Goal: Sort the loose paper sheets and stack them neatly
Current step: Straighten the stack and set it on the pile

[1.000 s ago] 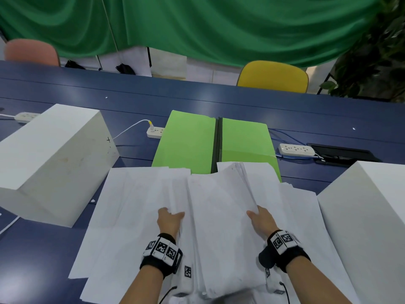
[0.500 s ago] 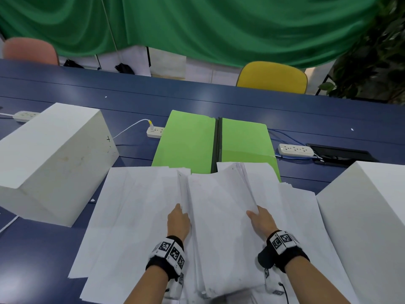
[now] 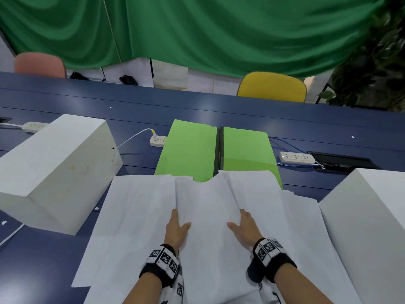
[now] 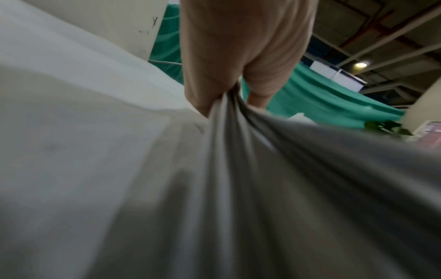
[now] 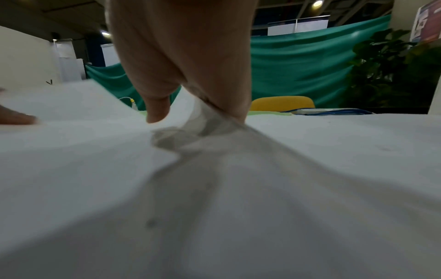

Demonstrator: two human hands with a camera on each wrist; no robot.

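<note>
A bundle of white paper sheets (image 3: 208, 205) lies bowed between my two hands in the middle of the spread. My left hand (image 3: 177, 227) grips its left edge, thumb on top; the left wrist view shows my left hand (image 4: 226, 98) pinching the gathered sheets (image 4: 238, 151). On the bundle's right edge my right hand (image 3: 245, 227) holds the sheets, and in the right wrist view my right hand (image 5: 190, 113) has its thumb on top with crumpled paper (image 5: 210, 128) under the fingers. More loose sheets fan out flat to the left (image 3: 131, 216) and right (image 3: 302, 227).
An open green folder (image 3: 190, 150) lies just beyond the sheets on the blue table (image 3: 197, 113). White blocks stand at the left (image 3: 54, 167) and right (image 3: 372, 216). Two power strips (image 3: 157, 140) (image 3: 295, 157) with cables lie behind. A yellow chair (image 3: 271, 86) is across the table.
My left hand has moved right from the flat sheets to the bundle's left edge and taken hold. Both thumbs now lie on top and the hands are closer together.
</note>
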